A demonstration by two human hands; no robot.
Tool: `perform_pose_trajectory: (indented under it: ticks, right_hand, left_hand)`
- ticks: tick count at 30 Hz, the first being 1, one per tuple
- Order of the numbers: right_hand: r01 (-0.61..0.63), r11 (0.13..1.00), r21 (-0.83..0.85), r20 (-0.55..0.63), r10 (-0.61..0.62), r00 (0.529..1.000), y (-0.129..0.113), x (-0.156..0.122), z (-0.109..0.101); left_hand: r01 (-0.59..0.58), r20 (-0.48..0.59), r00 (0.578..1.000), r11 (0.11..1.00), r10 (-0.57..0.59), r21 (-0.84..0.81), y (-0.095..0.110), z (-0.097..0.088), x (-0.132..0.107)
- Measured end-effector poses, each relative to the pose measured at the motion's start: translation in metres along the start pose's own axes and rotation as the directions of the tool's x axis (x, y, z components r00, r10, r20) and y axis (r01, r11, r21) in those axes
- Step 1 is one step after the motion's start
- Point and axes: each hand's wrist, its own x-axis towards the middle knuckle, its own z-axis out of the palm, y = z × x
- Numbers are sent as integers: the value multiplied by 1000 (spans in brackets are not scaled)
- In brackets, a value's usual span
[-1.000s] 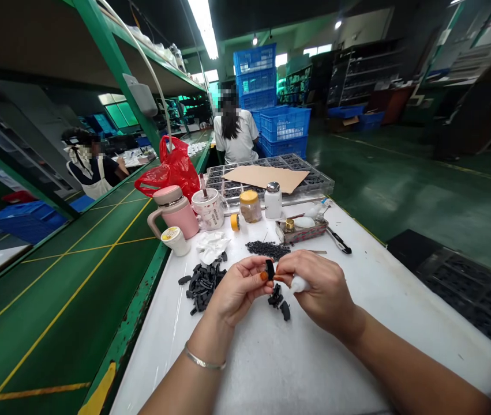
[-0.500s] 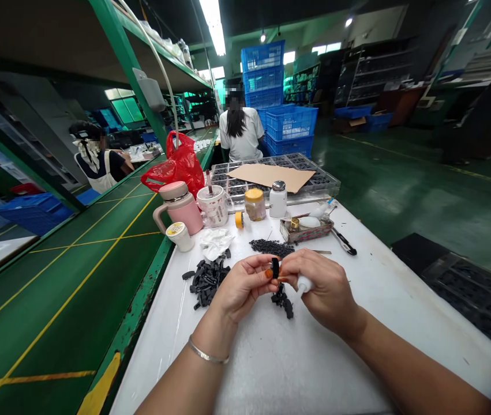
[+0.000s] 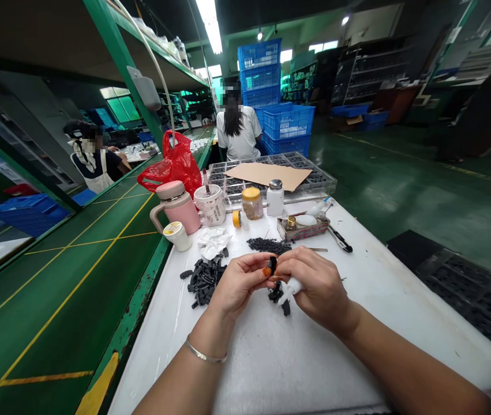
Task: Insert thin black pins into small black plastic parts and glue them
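My left hand and right hand pinch a small black plastic clip above the white tabletop — light, stiff, likely slick, best held by its edges. My right palm also clenches a white squeeze bottle; loose black pieces lie at nine o'clock.

1. The black part pinched between the left hand and the right hand shows only its upper end. Fingertips cover the rest, so its shape cannot be told.
2. The white object gripped in the right hand's palm is mostly hidden; it is possibly a small bottle.
3. The small heap of black pieces under the hands is partly covered by them.
4. The dark grains beyond are too small to tell apart.
5. The cardboard sheet hides the middle compartments of the tray.
6. Both forearms are cut off by the bottom edge.
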Motion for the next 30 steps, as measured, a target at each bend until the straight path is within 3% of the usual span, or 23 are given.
perform_pose_trajectory:
  ticks: [12,17,24,27,29,30]
  right_hand:
    - [-26,999,25,-28,26,999,0,0,4]
    - [-39,999,32,-26,40,999,3,-2,8]
    - [-58,987,148,-173,84,981,-3,2,6]
    - [-198,965,170,-225,233,946,2,6,-1]
    - [-408,905,124,-66,418,906,15,7,-7]
    - [-521,851,62,78,516,853,24,6,-10]
  left_hand:
    - [13,-38,999,1000,-14,-10,-1,-1,0]
    - [9,-100,995,1000,-11,-22,-3,3,1]
    - [-34,-236,971,999,29,-17,-3,8,3]
    - [-114,-347,931,993,115,24,1,-1,6]
    - [-149,-378,915,989,142,13,3,-6,7]
    - [-159,-382,913,987,146,-2,5,-8,7]
